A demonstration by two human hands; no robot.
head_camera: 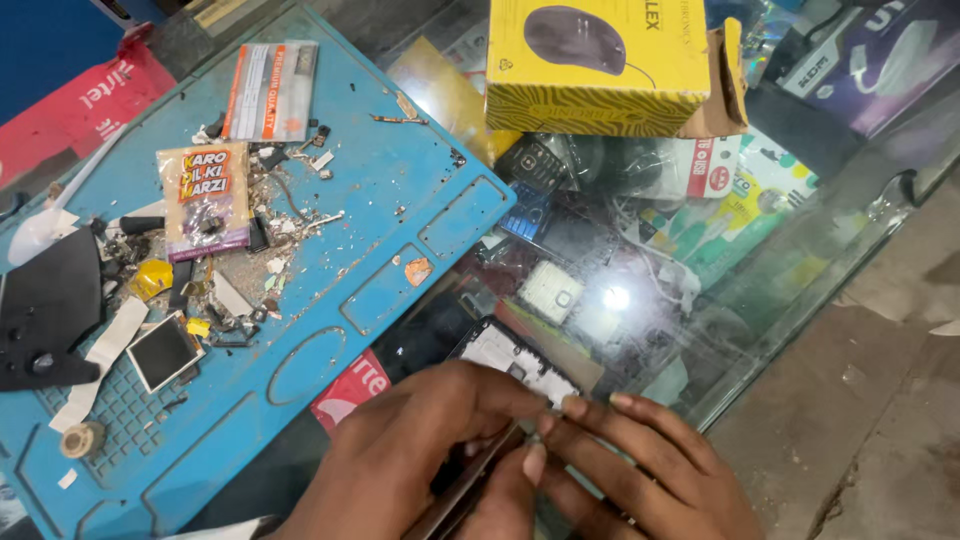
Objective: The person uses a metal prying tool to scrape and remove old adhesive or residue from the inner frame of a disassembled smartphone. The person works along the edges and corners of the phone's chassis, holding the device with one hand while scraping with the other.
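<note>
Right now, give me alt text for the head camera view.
Two bare hands, left hand and right hand, grip an opened phone over a glass counter. A blue repair mat strewn with small parts lies left; a yellow mouse box sits behind.

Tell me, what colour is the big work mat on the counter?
Blue, littered with small parts; the work mat shows best in the head view.

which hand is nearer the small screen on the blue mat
Left. The left hand sits just right of the small screen on the blue mat; the right hand is farther right, beyond the left hand.
</note>
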